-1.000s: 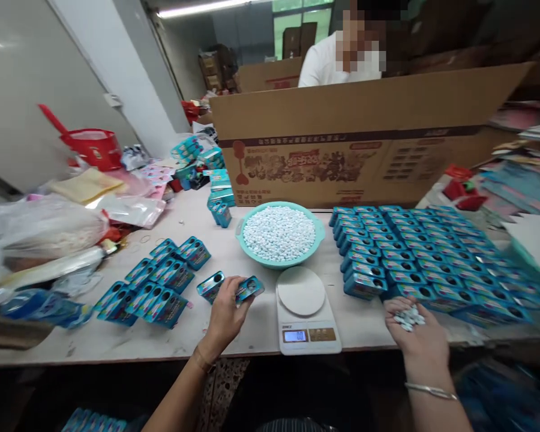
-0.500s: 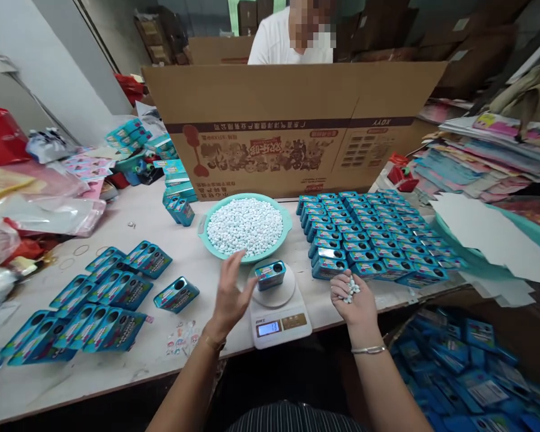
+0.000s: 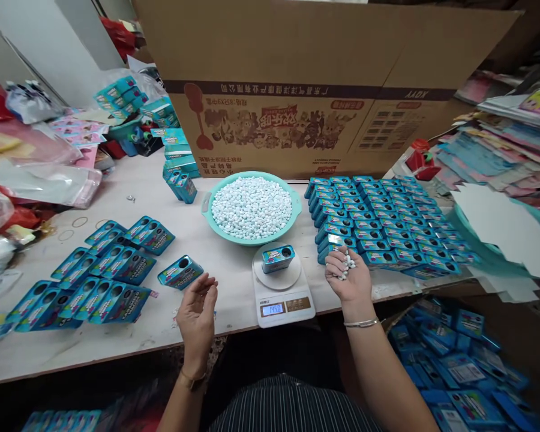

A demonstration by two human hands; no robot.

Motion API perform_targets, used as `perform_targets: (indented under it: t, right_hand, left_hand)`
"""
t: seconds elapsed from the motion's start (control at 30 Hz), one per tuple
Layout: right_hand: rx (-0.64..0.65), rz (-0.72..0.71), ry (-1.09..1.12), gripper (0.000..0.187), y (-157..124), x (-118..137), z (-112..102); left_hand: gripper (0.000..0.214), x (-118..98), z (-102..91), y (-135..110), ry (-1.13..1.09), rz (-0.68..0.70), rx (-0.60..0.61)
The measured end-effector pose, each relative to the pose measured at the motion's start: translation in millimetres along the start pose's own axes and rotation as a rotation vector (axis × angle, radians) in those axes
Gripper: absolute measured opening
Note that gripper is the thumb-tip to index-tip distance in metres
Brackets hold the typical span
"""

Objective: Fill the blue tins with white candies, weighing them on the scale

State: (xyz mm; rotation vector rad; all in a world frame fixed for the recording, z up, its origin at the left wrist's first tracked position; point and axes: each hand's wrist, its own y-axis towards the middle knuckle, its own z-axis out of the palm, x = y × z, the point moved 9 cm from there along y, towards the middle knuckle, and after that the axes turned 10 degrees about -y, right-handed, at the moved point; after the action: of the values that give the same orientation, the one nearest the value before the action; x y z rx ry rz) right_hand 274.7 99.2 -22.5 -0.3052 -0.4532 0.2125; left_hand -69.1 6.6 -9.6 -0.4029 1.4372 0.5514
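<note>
A small blue tin (image 3: pixel 278 258) with a round hole in its lid sits on the white kitchen scale (image 3: pixel 282 288), whose display is lit. My right hand (image 3: pixel 347 279) is cupped palm up just right of the scale and holds a pile of white candies (image 3: pixel 345 265). My left hand (image 3: pixel 197 318) hovers palm up over the table's front edge, left of the scale, fingers loosely curled with nothing in them. One loose blue tin (image 3: pixel 180 272) lies just beyond it. A teal bowl (image 3: pixel 251 207) full of white candies stands behind the scale.
Rows of blue tins (image 3: pixel 378 225) fill the table right of the bowl; more tins (image 3: pixel 94 276) lie at the left. A big open cardboard box (image 3: pixel 306 90) stands behind. Plastic bags are piled far left, paper sheets (image 3: pixel 504 222) right, and a box of tins (image 3: pixel 459 360) sits below right.
My left hand set a tin on the scale, then drew back toward the table's edge. My right hand with the candies moved closer to the scale. The view has tilted downward.
</note>
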Motion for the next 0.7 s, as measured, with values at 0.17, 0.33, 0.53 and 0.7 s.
perform_targets:
  t: [0.17, 0.33, 0.53, 0.7]
  right_hand:
    - [0.028, -0.018, -0.109, 0.009, 6, -2, 20]
    - [-0.063, -0.093, -0.167, 0.008, 19, -7, 40]
    - [-0.062, -0.173, -0.287, 0.012, 37, -25, 77]
    - [-0.066, -0.175, -0.325, 0.013, 46, -34, 89]
  left_hand:
    - [0.043, -5, 27.9, -1, -0.002, 0.050, 0.130]
    - [0.049, -27, 89.8, -6, 0.159, 0.277, 0.415]
    - [0.059, -31, 167.4, -6, 0.326, 0.489, 0.643]
    - [0.046, -17, 189.1, -1, 0.340, 0.464, 0.689]
